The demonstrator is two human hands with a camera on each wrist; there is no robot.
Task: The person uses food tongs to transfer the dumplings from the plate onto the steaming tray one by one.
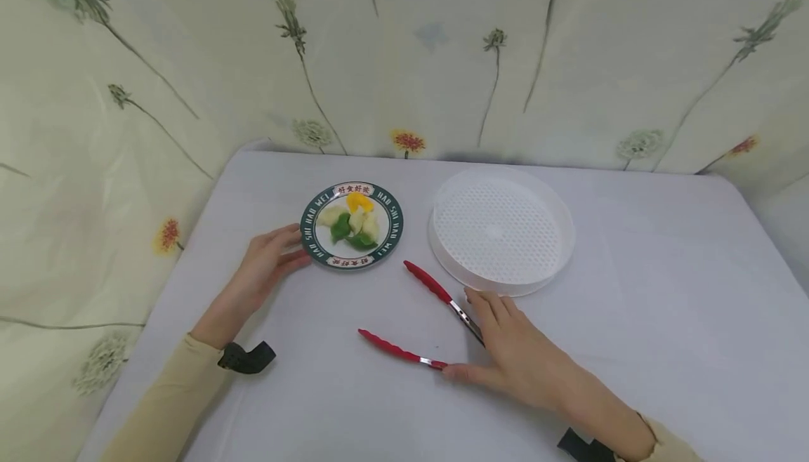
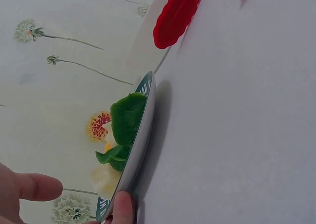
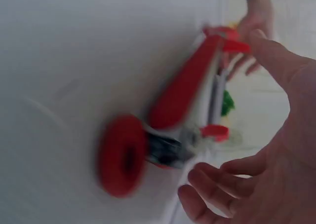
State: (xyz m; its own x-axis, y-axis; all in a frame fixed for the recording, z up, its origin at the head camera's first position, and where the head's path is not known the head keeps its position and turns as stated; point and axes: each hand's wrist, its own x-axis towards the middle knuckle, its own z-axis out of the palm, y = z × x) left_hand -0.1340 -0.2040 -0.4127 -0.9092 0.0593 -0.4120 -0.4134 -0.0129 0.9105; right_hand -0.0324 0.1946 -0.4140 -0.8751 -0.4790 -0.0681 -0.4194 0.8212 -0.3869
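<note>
In the head view my left hand [image 1: 268, 265] is at the left rim of a round plate [image 1: 396, 226] with a green lettered border. In the left wrist view a fingertip [image 2: 123, 209] touches the plate's edge, while the thumb stands apart from it. Green leafy pieces [image 2: 129, 119], a yellow piece [image 1: 359, 202] and pale pieces lie on the plate. Red-ended tongs [image 1: 430, 279] lie spread on the table. My right hand [image 1: 515, 353] reaches over their near end, fingers and thumb spread, hiding the joint. The right wrist view is blurred; whether this hand touches the tongs is unclear.
A white round tray [image 1: 565, 230] with a perforated base and raised rim stands right of the plate, just beyond the right fingertips. A white cloth covers the table [image 1: 663, 272]. Behind and to the left hangs a flower-patterned curtain [image 1: 392, 62].
</note>
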